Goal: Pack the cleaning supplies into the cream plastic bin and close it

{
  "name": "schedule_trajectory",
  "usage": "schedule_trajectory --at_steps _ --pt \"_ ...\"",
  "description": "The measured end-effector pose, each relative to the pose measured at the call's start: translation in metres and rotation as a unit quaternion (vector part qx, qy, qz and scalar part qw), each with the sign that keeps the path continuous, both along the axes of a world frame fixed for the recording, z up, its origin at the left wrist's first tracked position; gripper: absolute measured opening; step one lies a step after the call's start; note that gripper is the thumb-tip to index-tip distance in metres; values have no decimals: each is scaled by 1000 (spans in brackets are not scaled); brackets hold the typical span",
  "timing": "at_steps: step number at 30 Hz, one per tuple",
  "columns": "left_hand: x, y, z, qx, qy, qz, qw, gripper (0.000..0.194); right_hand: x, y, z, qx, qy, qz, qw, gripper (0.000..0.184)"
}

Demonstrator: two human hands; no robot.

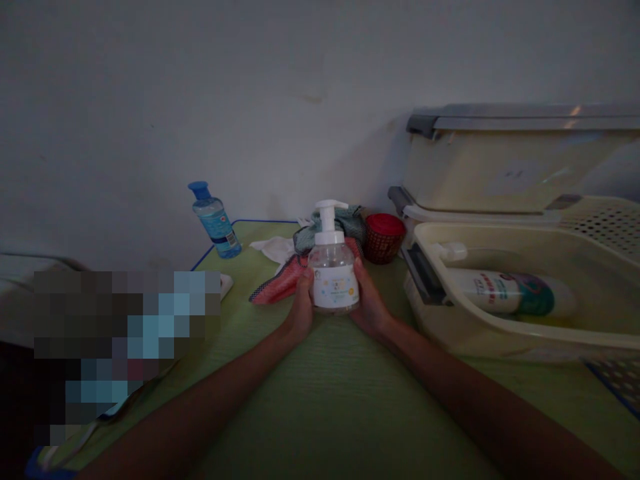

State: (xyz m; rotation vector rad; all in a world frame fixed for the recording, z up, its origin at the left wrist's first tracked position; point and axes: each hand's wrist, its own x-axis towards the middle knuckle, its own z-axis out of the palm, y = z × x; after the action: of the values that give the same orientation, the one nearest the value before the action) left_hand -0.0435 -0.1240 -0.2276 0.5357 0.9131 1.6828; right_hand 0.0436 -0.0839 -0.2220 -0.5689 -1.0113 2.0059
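A clear pump bottle [333, 270] with a white pump head and a white label stands upright on the green mat [330, 400]. My left hand [301, 303] wraps its left side and my right hand [369, 301] wraps its right side, so both hands hold it between them. Both forearms reach in from the bottom of the view. Behind the bottle lies a bundle of red and grey-green cloths [295, 267].
A blue-capped clear bottle [215, 220] leans near the wall at the left. A small red woven basket [383, 237] sits behind the cloths. Cream plastic tubs [500, 333] stacked at the right hold a white and teal bottle [505, 292]. The wall is close behind.
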Motion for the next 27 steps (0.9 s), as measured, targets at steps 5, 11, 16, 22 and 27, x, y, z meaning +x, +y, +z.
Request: schedule_trajectory --at_steps 5,11,16,22,27 --pt "-1 1 -2 25 -4 15 1000 36 0 0 2 -11 1 4 1000 39" --pt "0 3 -2 17 11 33 999 31 -2 1 2 -20 6 -8 1000 39" --pt "-1 3 -5 17 19 20 999 34 -1 0 3 -15 23 -1 1000 37" --pt "-2 1 -10 30 56 16 998 38 0 0 4 -26 13 29 999 40" --pt "-5 3 -15 25 74 14 997 41 -1 0 3 -24 15 8 1000 35"
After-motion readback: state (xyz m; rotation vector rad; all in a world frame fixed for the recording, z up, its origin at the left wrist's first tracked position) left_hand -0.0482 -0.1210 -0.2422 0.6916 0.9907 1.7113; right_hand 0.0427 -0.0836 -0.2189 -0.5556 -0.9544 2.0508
